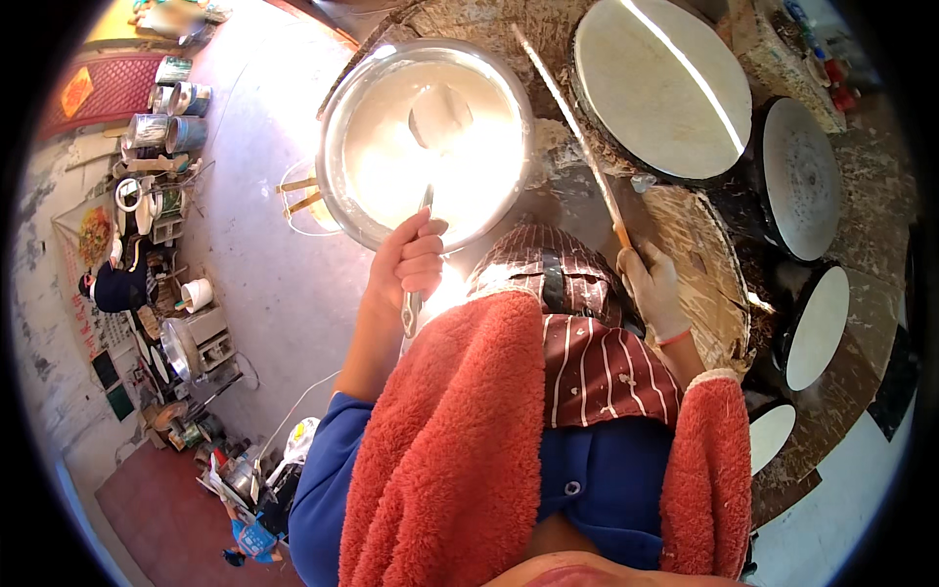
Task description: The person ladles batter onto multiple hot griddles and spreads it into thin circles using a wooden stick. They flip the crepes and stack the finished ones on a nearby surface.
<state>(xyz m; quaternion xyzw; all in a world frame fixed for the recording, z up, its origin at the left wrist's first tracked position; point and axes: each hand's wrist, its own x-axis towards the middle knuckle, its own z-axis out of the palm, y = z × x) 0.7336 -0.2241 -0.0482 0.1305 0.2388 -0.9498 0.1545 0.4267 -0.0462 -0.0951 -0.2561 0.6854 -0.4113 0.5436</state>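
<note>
Left hand (411, 259), centre, gripped a ladle (442, 119) at a metal bowl (331, 161); right hand (653, 290), centre right, clasped a stick (573, 127).

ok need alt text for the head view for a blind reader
A person's left hand has a ladle in its grip at a metal pot of pale liquid; the right hand holds a long stick. Four pale round discs lie to the right.

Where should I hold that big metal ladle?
Probably best around the handle, coming from the person's side: the ladle has its scoop over the pot, while its long, slim handle points back past the near rim. The left hand grips there.
</note>
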